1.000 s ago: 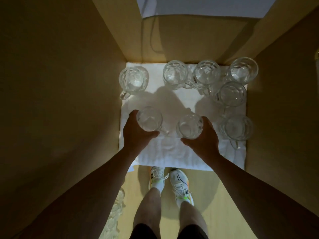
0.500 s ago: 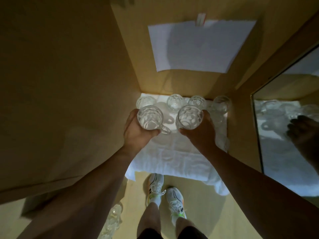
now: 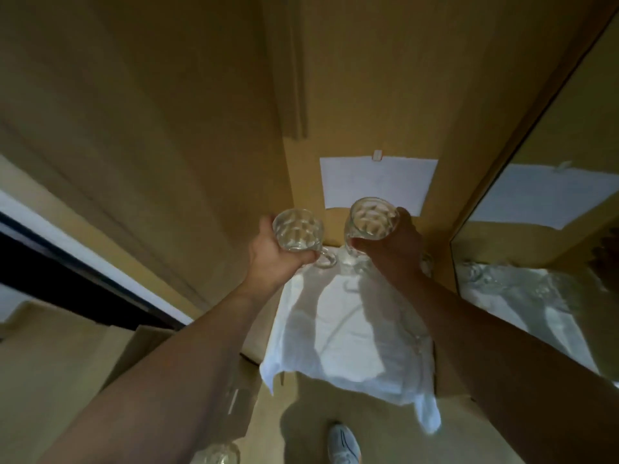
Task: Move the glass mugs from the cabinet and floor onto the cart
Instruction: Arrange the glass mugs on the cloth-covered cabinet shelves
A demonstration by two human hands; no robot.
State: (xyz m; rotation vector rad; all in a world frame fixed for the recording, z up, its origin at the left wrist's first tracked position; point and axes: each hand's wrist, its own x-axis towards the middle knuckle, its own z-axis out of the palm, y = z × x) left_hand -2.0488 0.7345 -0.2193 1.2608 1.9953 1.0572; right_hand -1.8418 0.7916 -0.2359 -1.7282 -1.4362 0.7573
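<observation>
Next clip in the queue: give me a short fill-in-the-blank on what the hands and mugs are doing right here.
1. Each of the hands, the left hand and the right hand, holds one glass ____.
2. The left mug and the right mug are held above a white ____ spread on the cabinet shelf.
3. On the cabinet's back wall, behind the mugs, hangs a white sheet of ____.
4. At the bottom edge of the view, one ____ stands on the floor.

Missing words: mug; cloth; paper; shoe

Left hand [image 3: 271, 254] holds left mug [image 3: 298, 230], right hand [image 3: 393, 244] right mug [image 3: 372, 218], side by side above cloth [image 3: 338, 336].
</observation>
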